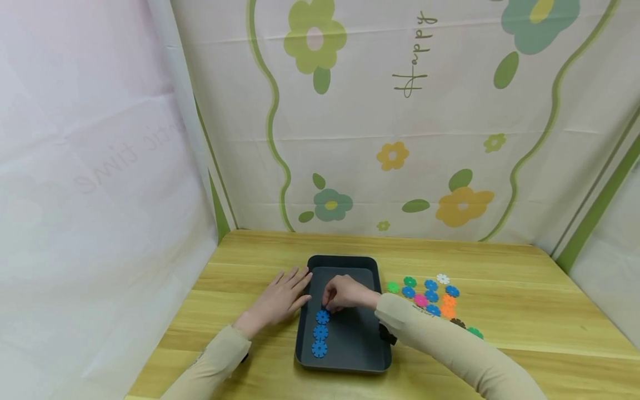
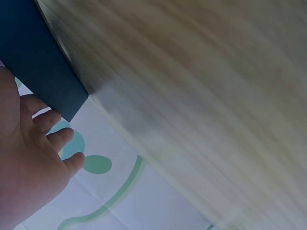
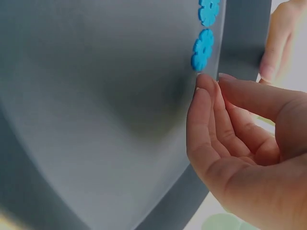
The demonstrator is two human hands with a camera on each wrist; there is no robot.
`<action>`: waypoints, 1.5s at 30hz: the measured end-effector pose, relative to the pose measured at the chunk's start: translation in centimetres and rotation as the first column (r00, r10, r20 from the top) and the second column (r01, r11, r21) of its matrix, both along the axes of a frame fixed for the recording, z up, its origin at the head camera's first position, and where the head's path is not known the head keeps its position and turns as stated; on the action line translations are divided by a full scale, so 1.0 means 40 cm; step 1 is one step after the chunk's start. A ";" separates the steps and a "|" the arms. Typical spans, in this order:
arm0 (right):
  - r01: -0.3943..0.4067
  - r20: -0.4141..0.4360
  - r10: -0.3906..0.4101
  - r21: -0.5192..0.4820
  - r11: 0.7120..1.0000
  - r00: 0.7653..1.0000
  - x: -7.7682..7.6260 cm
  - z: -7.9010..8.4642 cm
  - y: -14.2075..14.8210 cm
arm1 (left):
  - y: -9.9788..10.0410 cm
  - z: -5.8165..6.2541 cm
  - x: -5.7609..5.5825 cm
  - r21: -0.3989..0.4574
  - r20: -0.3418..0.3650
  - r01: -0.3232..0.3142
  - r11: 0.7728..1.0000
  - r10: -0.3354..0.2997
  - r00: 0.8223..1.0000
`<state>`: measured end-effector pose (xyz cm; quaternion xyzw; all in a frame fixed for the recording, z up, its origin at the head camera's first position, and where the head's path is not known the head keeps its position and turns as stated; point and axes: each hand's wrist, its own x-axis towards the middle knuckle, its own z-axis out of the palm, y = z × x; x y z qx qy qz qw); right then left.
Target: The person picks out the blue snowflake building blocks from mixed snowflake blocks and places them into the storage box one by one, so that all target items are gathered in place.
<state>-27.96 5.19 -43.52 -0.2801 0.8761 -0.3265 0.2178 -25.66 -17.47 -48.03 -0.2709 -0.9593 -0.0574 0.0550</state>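
On the left, my left hand (image 1: 284, 295) lies with its fingers straight and spread, the tips at the left rim of the dark tray (image 1: 356, 336) on the wooden tabletop (image 1: 260, 361); it grasps nothing, and I cannot tell how firmly it presses. Just inside the tray's left wall, three blue notched discs make a row running away from me: the near disc (image 1: 319, 349), the middle disc (image 1: 320, 332) and the far disc (image 1: 322, 317). My right hand (image 1: 346, 292) is over the tray just beyond the far disc, its fingers loosely bent, thumb tip a little apart from the index, with no disc visible between them. I judge these discs light, thin and fairly stiff, likely smooth plastic that could slide on the tray floor, and not very fragile. Lying flat, they give little edge to grip, so I would pinch one across opposite rims, using the notches for purchase. Right of the tray, a loose scatter of discs includes a light green disc (image 1: 393, 287), a pink disc (image 1: 421, 300), a white disc (image 1: 443, 279) and orange discs (image 1: 448, 301).
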 end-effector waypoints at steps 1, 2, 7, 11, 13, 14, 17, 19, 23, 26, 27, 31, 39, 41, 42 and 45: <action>0.003 -0.002 -0.003 0.001 1.000 1.000 0.000 0.003 0.003 | 0.000 0.000 0.000 0.001 -0.001 0.001 1.000 -0.001 1.000; 0.006 -0.003 -0.006 0.001 1.000 1.000 0.001 0.007 0.007 | 0.000 -0.001 0.001 0.002 0.000 0.002 1.000 -0.002 1.000; 0.014 -0.025 -0.014 -0.006 1.000 1.000 0.002 0.031 0.037 | 0.002 0.000 0.001 0.016 -0.002 0.008 1.000 -0.008 1.000; 0.017 -0.064 -0.019 -0.026 1.000 0.998 0.004 0.048 0.075 | 0.001 0.000 0.000 0.025 0.000 0.012 1.000 -0.012 1.000; 0.018 -0.077 -0.021 -0.042 0.999 0.997 0.005 0.057 0.098 | -0.001 -0.001 0.000 0.029 -0.005 0.016 0.999 -0.016 1.000; 0.016 -0.083 -0.020 -0.052 0.999 0.996 0.005 0.061 0.111 | -0.001 -0.001 0.000 0.026 -0.006 0.016 1.000 -0.016 1.000; 0.010 -0.083 -0.016 -0.073 0.997 0.996 0.005 0.071 0.150 | -0.003 -0.002 0.000 0.015 -0.005 0.014 1.000 -0.014 1.000; 0.015 -0.084 -0.021 -0.077 0.997 0.996 0.007 0.076 0.176 | -0.004 -0.003 -0.001 0.012 -0.003 0.012 1.000 -0.012 1.000; 0.044 -0.084 -0.051 -0.089 0.995 0.995 0.016 0.084 0.229 | -0.005 -0.004 -0.001 0.018 0.004 0.010 1.000 -0.010 1.000; 0.068 -0.087 -0.077 -0.093 0.993 0.993 0.027 0.086 0.269 | -0.005 -0.003 0.000 0.021 0.002 0.012 1.000 -0.012 1.000; 0.077 -0.085 -0.085 -0.094 0.993 0.993 0.032 0.086 0.281 | -0.004 -0.001 0.000 0.015 0.001 0.012 1.000 -0.012 1.000; 0.108 -0.070 -0.114 -0.090 0.990 0.991 0.052 0.085 0.329 | -0.003 -0.002 0.000 0.016 -0.012 0.020 1.000 -0.020 1.000; 0.127 -0.051 -0.133 -0.111 0.986 0.990 0.099 0.066 0.421 | -0.002 -0.003 0.000 0.024 0.000 0.016 1.000 -0.016 1.000; 0.129 -0.035 -0.134 -0.114 0.985 0.990 0.112 0.058 0.439 | -0.002 -0.002 0.001 0.019 0.006 0.011 1.000 -0.011 1.000; 0.130 -0.021 -0.133 -0.115 0.985 0.991 0.117 0.053 0.447 | -0.002 -0.002 0.001 0.016 0.006 0.008 1.000 -0.008 1.000; 0.155 0.017 -0.154 -0.090 0.984 0.988 0.132 0.038 0.467 | -0.002 -0.003 0.002 0.015 0.003 0.007 1.000 -0.007 1.000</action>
